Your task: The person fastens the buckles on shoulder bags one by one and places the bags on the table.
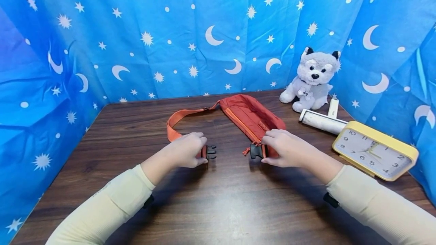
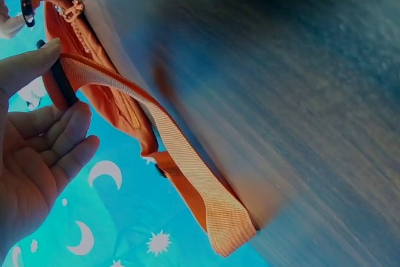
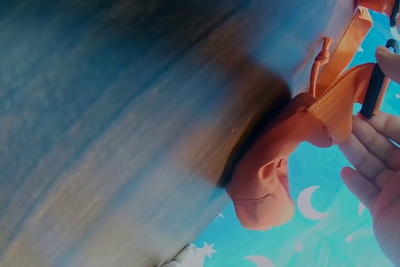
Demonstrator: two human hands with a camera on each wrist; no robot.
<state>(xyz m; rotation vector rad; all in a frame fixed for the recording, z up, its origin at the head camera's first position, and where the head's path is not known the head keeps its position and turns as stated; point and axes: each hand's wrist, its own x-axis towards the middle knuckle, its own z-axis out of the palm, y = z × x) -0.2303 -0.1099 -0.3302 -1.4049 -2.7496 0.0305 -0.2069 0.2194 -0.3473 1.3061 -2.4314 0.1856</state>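
A rust-red waist bag (image 1: pixel 250 116) lies on the dark wooden table, its orange strap (image 1: pixel 177 120) looping out to the left. My left hand (image 1: pixel 186 149) pinches the strap end at the pronged buckle half (image 1: pixel 211 152), thumb on one side and fingers on the other. Opposite it, my right hand (image 1: pixel 284 148) pinches the socket buckle half (image 1: pixel 256 151) beside the bag's near end. The two halves face each other with a gap between them. In the right wrist view, a short webbing piece (image 3: pixel 340 107) runs from the bag to the buckle. An orange zipper cord (image 3: pixel 320 64) hangs near it.
At the back right sits a grey plush dog (image 1: pixel 311 78). In front of it lies a white lint roller (image 1: pixel 323 121), and a yellow alarm clock (image 1: pixel 374 150) leans right of my right forearm. Blue star-and-moon cloth (image 1: pixel 190 56) hangs behind the table (image 1: pixel 231 207).
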